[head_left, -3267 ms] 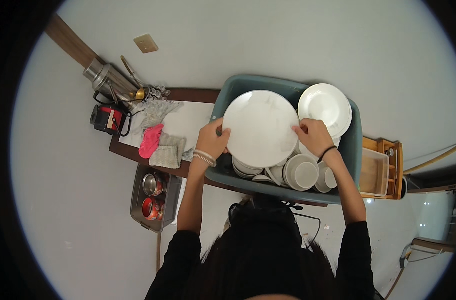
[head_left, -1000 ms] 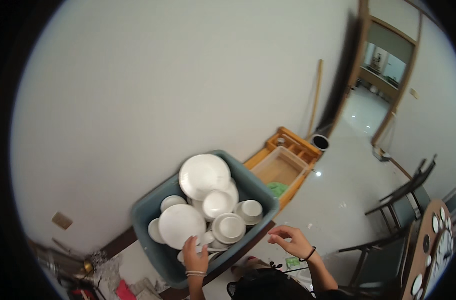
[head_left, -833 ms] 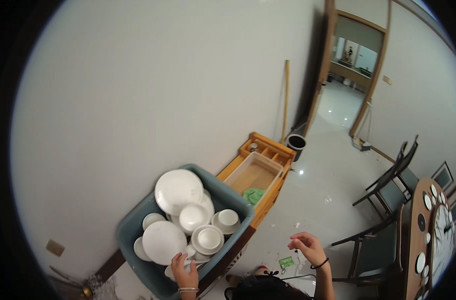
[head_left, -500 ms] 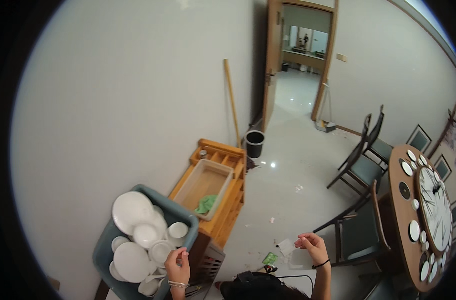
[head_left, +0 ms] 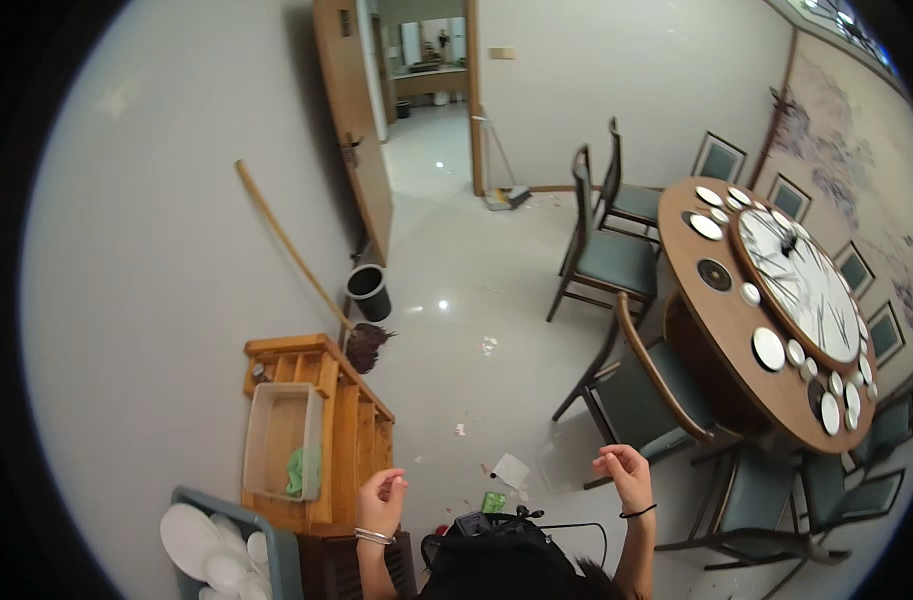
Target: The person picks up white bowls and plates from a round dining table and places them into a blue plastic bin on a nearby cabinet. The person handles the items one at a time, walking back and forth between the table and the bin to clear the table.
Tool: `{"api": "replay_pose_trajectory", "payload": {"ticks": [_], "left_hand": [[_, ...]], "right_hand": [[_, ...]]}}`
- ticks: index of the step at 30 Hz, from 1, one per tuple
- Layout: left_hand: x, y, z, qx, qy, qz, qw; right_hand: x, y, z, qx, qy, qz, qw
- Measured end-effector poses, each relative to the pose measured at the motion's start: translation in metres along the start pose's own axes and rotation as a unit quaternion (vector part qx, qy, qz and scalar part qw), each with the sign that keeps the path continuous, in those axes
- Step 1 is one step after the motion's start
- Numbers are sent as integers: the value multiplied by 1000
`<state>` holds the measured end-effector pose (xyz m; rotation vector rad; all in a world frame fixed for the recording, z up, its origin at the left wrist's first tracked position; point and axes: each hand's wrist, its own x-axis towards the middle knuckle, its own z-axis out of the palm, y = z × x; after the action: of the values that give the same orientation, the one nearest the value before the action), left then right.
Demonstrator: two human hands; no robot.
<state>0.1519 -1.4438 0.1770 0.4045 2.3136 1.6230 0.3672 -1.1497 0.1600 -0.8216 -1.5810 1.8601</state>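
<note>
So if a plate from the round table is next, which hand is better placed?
Probably the right hand: both look empty, but it is nearer the round table and its plates; the left hand is nearer the wooden cabinet.

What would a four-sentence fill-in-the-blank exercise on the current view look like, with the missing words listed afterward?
1. The left hand and the right hand are both holding ____.
2. The thin band around the person's right wrist is ____ in colour.
3. White dishes sit in the blue-grey tub in the lower ____ corner of the picture.
4. The crumpled cloth in the clear plastic box is ____.

Missing words: nothing; black; left; green.
</note>
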Motion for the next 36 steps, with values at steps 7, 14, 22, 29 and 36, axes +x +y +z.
{"api": "replay_pose_trajectory", "payload": {"ticks": [7, 14, 22, 29, 36], "left_hand": [[73, 7, 36, 25, -69, 22, 997], [165, 24, 58, -1, -127, 19, 992], [316, 50, 58, -4, -125, 106, 986], [431, 69, 68, -21, -111, 141, 984], [495, 89, 135, 52, -198, 100, 974]], "right_hand": [[14, -2, -12, -5, 98, 11, 995], [63, 11, -3, -65, 110, 49, 991], [201, -1, 75, -12, 92, 18, 996], [282, -24, 108, -30, 121, 24, 992], [320, -8, 75, -16, 241, 37, 970]]}}
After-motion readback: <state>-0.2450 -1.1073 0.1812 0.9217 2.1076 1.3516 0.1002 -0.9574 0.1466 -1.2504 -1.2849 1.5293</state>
